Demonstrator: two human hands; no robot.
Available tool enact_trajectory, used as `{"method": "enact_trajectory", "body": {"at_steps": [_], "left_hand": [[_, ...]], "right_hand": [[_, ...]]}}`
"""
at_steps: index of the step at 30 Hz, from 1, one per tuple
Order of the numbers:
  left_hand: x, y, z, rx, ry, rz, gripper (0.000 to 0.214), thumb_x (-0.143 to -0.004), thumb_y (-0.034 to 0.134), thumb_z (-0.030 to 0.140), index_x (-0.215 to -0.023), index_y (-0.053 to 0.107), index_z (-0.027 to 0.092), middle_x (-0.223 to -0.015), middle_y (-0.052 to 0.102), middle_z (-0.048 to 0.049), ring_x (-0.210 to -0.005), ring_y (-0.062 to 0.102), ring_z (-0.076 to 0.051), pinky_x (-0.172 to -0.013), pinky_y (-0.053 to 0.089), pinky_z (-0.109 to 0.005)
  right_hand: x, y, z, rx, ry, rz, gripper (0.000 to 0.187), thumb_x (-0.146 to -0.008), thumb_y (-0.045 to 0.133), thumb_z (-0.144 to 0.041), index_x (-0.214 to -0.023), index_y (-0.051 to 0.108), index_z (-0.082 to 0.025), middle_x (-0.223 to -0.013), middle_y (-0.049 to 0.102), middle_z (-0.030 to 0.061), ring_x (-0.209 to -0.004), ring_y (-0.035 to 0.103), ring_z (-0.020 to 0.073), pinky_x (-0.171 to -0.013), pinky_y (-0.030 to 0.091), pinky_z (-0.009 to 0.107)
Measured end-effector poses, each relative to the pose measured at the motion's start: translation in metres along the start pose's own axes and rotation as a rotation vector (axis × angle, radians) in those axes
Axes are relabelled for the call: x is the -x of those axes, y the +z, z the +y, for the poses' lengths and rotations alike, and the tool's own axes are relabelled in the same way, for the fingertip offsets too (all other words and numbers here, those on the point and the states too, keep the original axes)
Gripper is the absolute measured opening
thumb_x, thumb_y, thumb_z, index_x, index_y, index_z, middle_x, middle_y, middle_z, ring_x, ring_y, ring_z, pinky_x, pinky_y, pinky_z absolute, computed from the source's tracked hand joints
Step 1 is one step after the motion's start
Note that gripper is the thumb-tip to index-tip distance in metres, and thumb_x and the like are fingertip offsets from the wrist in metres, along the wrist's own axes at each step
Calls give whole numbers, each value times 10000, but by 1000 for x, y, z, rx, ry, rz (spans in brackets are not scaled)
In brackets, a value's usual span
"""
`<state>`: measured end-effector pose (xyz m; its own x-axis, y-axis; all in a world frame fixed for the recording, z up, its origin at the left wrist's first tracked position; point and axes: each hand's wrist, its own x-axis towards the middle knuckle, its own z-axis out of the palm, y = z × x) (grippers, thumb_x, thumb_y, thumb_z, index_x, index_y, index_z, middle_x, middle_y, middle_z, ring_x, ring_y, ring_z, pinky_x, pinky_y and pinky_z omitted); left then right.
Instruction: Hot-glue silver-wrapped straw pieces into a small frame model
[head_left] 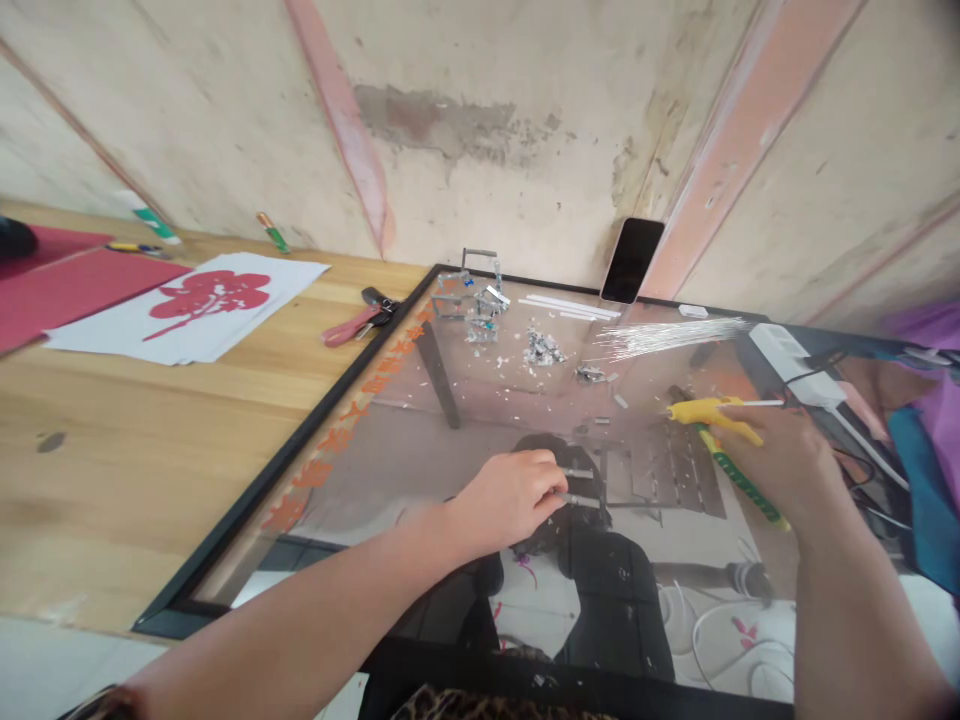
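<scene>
Your left hand (pixel 510 495) rests on the black-framed glass panel (pixel 300 442) lying on the table (pixel 150 420), its fingers pinched shut on a small metal strip (pixel 579 473) near the panel's middle. Your right hand (pixel 780 455) is just to the right, fingers wrapped tight round a yellow-handled tool (pixel 701 411). A fan of thin wires (pixel 660 338) lies beyond, and a phone (pixel 631 260) leans on the wall.

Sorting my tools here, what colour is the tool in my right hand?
The tool is yellow, its handle green-striped; head view shows it.
</scene>
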<state>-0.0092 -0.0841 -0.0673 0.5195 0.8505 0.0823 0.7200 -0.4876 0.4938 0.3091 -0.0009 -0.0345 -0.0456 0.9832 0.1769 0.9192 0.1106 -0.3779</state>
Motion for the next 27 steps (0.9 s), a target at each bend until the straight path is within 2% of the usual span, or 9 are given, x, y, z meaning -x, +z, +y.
{"method": "enact_trajectory", "body": {"at_steps": [1, 4, 6, 8, 12, 15, 19, 27], "left_hand": [[0, 0, 0, 2, 0, -1, 193, -890, 476, 258, -853, 644, 171, -855, 606, -24, -763, 570, -128, -697, 432, -235], [0, 1, -1, 5, 5, 13, 181, -885, 482, 251, -868, 646, 174, -864, 606, -23, -778, 575, -132, -709, 437, -236], [0, 2, -2, -2, 11, 18, 164, -878, 492, 241, -883, 645, 178, -870, 605, -22, -794, 577, -136, -717, 438, -236], [0, 2, -2, -8, 13, 10, 147, -868, 506, 230, -889, 642, 179, -871, 603, -21, -803, 577, -140, -715, 437, -236], [0, 0, -2, -13, 15, -6, 151, -872, 504, 243, -877, 638, 176, -860, 599, -23, -799, 575, -143, -708, 435, -234], [0, 0, -2, -16, 19, -1, 151, -873, 502, 250, -865, 632, 174, -850, 595, -20, -798, 574, -143, -704, 434, -234], [0, 1, -2, -20, 26, -2, 129, -863, 513, 231, -859, 628, 171, -852, 595, -20, -803, 575, -144, -710, 433, -235], [0, -2, -1, -22, 22, -9, 125, -857, 521, 228, -860, 632, 170, -850, 591, -18, -780, 570, -139, -690, 433, -231]], "right_hand": [[6, 2, -17, 1, -64, -46, 298, -767, 569, -417, -968, 664, -218, -1054, 661, 83, -1019, 567, 301, -894, 394, 453], [28, 13, -68, -86, -367, -430, 192, -800, 551, -367, -865, 669, -230, -928, 673, 35, -918, 589, 215, -838, 430, 359], [40, 23, -92, -65, -445, -503, 132, -791, 577, -321, -842, 658, -230, -860, 665, 25, -864, 579, 201, -790, 430, 340], [48, 31, -103, -23, -458, -532, 119, -764, 619, -299, -851, 645, -223, -832, 651, 21, -850, 567, 200, -766, 425, 332], [52, 39, -105, 29, -445, -548, 108, -766, 619, -270, -858, 627, -213, -840, 626, 19, -850, 556, 192, -740, 415, 309], [52, 41, -105, 51, -439, -550, 67, -794, 569, -236, -830, 620, -212, -841, 618, 20, -847, 560, 187, -715, 408, 293], [51, 42, -106, 63, -419, -549, 104, -819, 517, -223, -802, 618, -208, -819, 624, 20, -809, 576, 178, -682, 403, 280], [49, 43, -106, 39, -430, -558, 116, -819, 516, -240, -794, 627, -216, -798, 635, 15, -771, 591, 169, -652, 404, 265]]}}
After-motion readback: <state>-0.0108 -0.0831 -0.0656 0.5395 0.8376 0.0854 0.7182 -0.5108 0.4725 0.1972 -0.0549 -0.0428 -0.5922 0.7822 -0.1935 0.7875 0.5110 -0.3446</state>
